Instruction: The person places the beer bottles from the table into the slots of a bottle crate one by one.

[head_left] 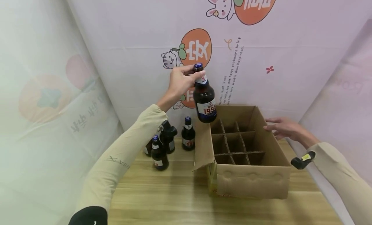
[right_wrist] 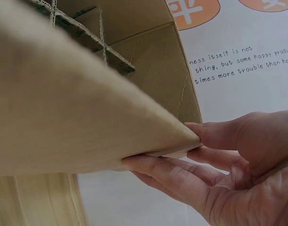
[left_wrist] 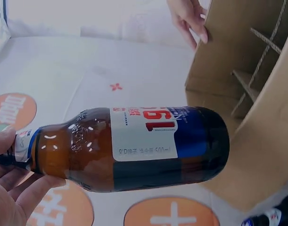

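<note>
Brown beer bottle [head_left: 207,104]: slightly tilted, base down, centre of the head frame.
Left hand [head_left: 181,81]: grips its neck.
Divided carton [head_left: 253,183]: right of centre, flaps open.
Right hand [head_left: 286,127]: pinches the carton's edge.
Other bottles [head_left: 160,155]: stand on wooden table [head_left: 162,199], left of centre.

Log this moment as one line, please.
left hand: grips bottle by neck, raised | right hand: pinches carton by its edge | standing bottles: on table, left of carton

The box [head_left: 253,181] stands on the tabletop [head_left: 162,199], right of the standing bottles [head_left: 159,155]. Dividers [head_left: 227,144] sit inside it. The held bottle [head_left: 205,97] is above the tabletop. The backdrop [head_left: 145,31] is behind.
</note>
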Tool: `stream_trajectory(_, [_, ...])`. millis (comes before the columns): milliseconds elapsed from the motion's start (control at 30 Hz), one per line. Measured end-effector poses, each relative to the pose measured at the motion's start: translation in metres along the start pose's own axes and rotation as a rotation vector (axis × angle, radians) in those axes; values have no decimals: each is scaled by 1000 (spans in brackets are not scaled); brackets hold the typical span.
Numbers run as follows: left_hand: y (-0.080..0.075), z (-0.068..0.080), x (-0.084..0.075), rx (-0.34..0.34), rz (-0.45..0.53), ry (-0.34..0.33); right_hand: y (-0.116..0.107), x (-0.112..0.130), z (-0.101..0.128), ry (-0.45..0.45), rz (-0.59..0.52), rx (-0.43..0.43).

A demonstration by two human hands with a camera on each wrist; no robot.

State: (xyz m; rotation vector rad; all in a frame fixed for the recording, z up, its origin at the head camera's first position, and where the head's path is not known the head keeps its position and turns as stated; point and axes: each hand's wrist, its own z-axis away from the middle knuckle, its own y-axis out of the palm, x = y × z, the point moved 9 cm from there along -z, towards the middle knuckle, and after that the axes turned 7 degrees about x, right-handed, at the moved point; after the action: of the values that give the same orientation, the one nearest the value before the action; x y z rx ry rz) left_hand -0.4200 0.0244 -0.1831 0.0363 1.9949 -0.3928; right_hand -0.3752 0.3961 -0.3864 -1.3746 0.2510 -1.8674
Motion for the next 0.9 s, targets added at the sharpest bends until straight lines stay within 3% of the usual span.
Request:
stream_trajectory(233, [30, -9, 8, 2, 60, 34, 1, 2, 3, 5, -19, 5])
stream_trajectory(700, [69, -4, 39, 57, -14, -2, 7, 8, 5, -9, -70, -17])
stream_trajectory(900, [78, -4, 51, 72, -103, 25, 7, 8, 3, -14, -63, -23])
